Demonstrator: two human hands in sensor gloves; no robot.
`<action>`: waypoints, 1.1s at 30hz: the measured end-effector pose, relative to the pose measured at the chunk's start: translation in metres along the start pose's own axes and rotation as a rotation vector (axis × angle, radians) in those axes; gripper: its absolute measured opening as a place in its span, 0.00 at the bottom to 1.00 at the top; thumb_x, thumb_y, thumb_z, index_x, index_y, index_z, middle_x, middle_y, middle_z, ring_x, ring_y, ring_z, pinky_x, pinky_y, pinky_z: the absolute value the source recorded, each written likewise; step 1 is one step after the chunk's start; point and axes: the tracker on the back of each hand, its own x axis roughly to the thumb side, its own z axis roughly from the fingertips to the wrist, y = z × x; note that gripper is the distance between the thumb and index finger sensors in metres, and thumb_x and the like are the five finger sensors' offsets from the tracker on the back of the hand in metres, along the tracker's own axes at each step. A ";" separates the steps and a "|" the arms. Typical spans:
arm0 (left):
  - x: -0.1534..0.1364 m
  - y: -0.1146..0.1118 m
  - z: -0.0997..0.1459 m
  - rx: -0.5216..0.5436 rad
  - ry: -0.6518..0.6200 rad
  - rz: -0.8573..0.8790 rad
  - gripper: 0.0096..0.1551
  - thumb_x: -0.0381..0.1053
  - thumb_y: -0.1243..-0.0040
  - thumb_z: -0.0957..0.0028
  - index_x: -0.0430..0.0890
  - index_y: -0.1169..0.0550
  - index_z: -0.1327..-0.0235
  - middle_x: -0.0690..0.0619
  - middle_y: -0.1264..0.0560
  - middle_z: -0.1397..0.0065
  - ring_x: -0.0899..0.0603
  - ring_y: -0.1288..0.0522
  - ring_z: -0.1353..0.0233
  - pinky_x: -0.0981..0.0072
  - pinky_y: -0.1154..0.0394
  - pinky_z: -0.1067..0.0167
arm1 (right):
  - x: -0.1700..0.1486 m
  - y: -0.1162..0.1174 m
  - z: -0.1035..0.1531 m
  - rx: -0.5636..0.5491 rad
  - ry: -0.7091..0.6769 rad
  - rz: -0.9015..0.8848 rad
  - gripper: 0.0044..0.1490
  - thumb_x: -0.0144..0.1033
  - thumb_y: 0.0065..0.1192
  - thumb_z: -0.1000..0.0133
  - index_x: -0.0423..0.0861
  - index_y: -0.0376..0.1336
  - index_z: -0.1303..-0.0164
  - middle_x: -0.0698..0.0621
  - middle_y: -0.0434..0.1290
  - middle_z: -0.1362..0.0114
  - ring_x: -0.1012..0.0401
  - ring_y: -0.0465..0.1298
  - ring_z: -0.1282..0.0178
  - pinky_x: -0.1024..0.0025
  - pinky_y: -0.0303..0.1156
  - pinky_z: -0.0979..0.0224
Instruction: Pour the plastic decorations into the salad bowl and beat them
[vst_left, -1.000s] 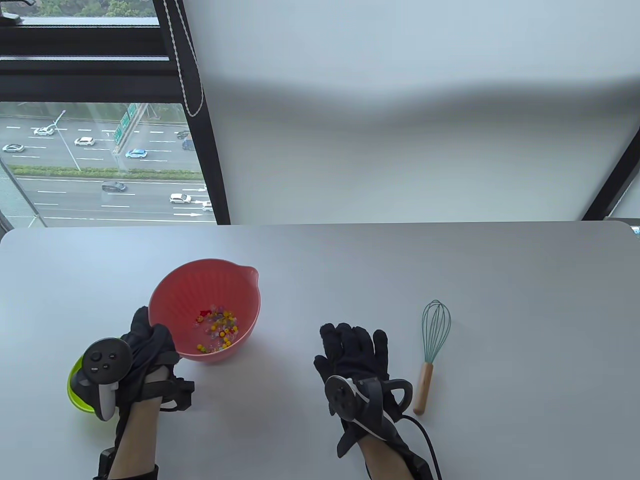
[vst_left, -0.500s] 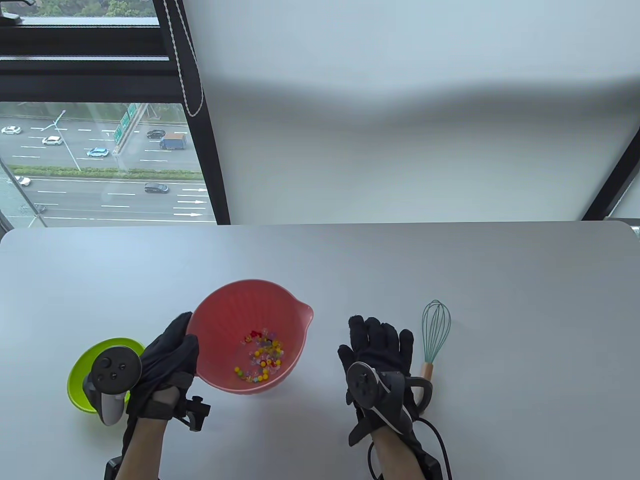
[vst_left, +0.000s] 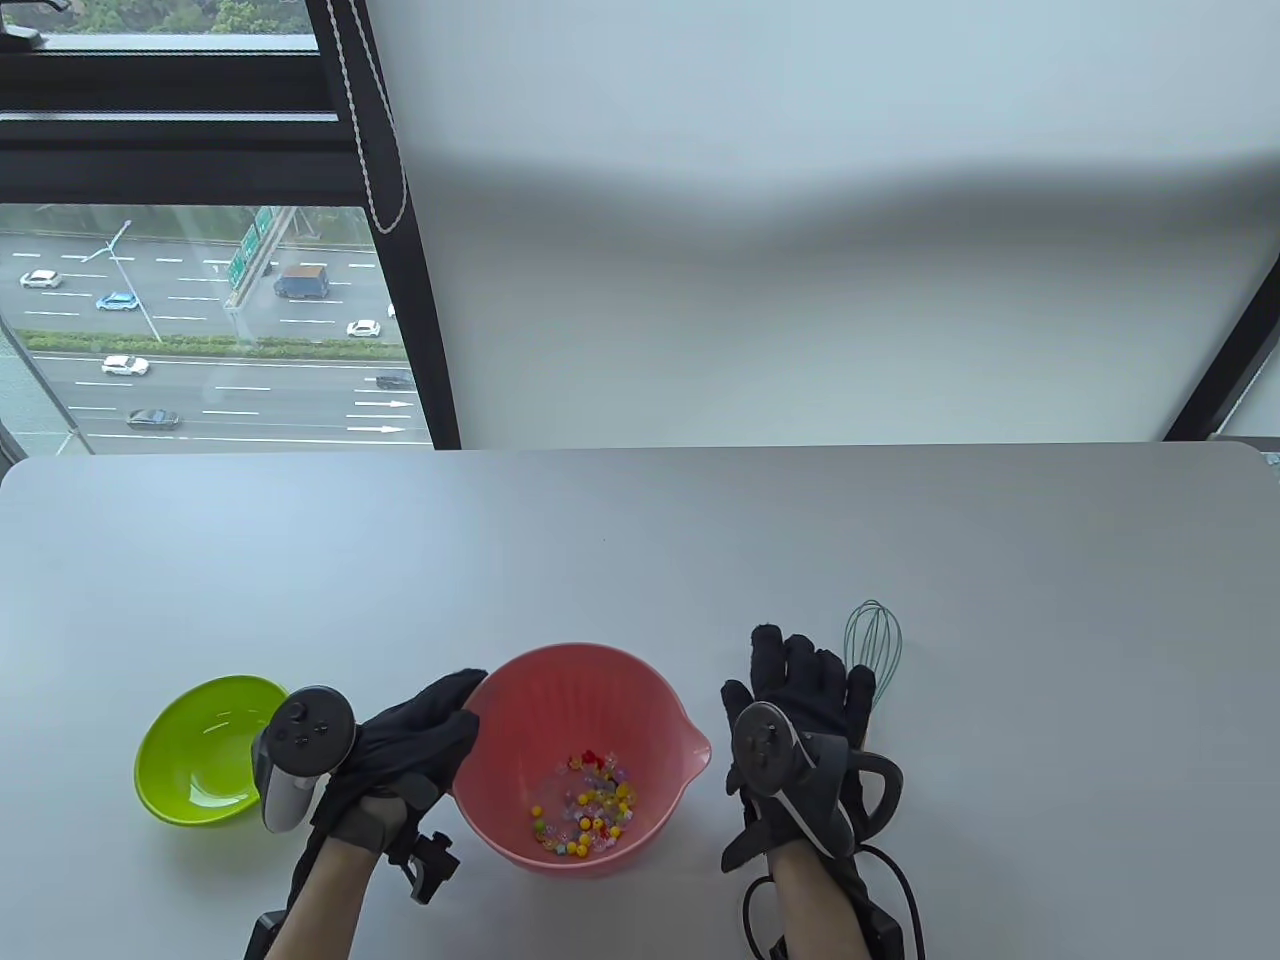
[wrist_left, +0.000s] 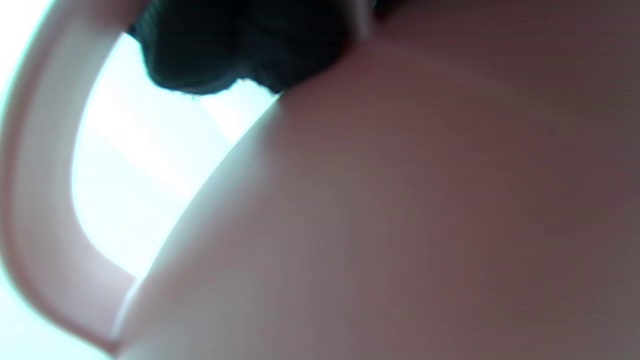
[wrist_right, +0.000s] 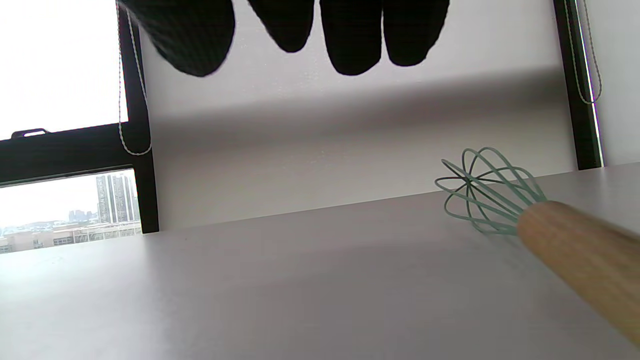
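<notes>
The pink salad bowl (vst_left: 520, 700) with a spout stands near the table's front edge, with small coloured plastic decorations (vst_left: 588, 806) lying at its bottom. My left hand (vst_left: 420, 745) grips the bowl's left rim; in the left wrist view the bowl's pink wall (wrist_left: 400, 200) fills the frame, blurred. My right hand (vst_left: 800, 690) hovers with straight fingers over the wooden handle of the teal whisk (vst_left: 872, 645), holding nothing. The whisk (wrist_right: 500, 200) lies on the table just below and right of the fingers (wrist_right: 350, 35) in the right wrist view.
An empty lime-green bowl (vst_left: 205, 750) sits at the front left, beside my left hand. The grey table (vst_left: 640, 540) ends at a window and a white wall behind it.
My left hand has dragged the pink bowl right and toward the front edge, away from the green bowl. My right hand has moved right, over the whisk's handle.
</notes>
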 end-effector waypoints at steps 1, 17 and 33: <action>-0.001 0.000 0.001 0.021 0.005 0.010 0.33 0.57 0.44 0.44 0.38 0.25 0.32 0.46 0.20 0.59 0.38 0.22 0.50 0.38 0.35 0.31 | -0.005 0.000 -0.002 0.021 0.041 0.013 0.45 0.63 0.58 0.40 0.57 0.49 0.16 0.51 0.61 0.18 0.46 0.60 0.21 0.41 0.41 0.18; -0.015 -0.001 0.005 0.081 -0.044 0.046 0.36 0.64 0.50 0.41 0.41 0.24 0.32 0.49 0.19 0.57 0.38 0.21 0.48 0.38 0.35 0.31 | -0.047 0.026 -0.011 0.556 0.396 0.165 0.59 0.66 0.64 0.43 0.51 0.40 0.14 0.52 0.72 0.34 0.46 0.69 0.31 0.41 0.44 0.20; -0.015 -0.002 0.007 0.089 -0.049 0.066 0.35 0.64 0.52 0.41 0.41 0.24 0.33 0.49 0.19 0.57 0.39 0.21 0.48 0.38 0.35 0.30 | -0.036 0.023 -0.012 0.350 0.281 0.029 0.54 0.56 0.64 0.41 0.51 0.38 0.17 0.54 0.73 0.38 0.50 0.70 0.35 0.43 0.48 0.20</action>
